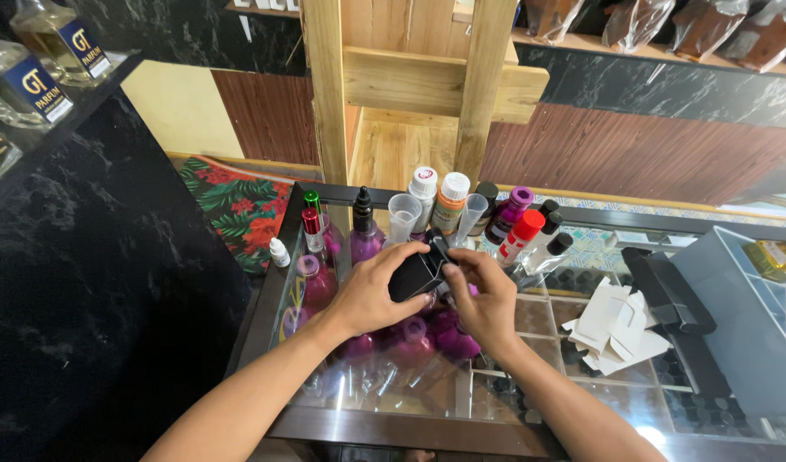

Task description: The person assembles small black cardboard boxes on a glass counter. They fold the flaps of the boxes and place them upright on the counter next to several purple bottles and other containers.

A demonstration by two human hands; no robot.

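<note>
Both hands meet over a glass counter (410, 419), holding 1 small black box (414, 275) between them. The left hand (371, 291) wraps the box from the left, fingers curled over its top so most of that face is hidden. The right hand (483, 299) pinches the box's upper right corner, where a flap seems to stand up, though whether it is open is hard to tell. Behind the box, cluster of bottles (461, 210) with white, orange, red, purple and black caps stands near 2 clear measuring cups (403, 216); their lower parts are blocked by the hands. Purple bottles (410, 342) show dimly through the glass, blurred by reflections. To the right lie folded white cardboard inserts (615, 329), black box pieces (667, 291) and a grey tray (735, 316) cut off by the frame edge.
</note>
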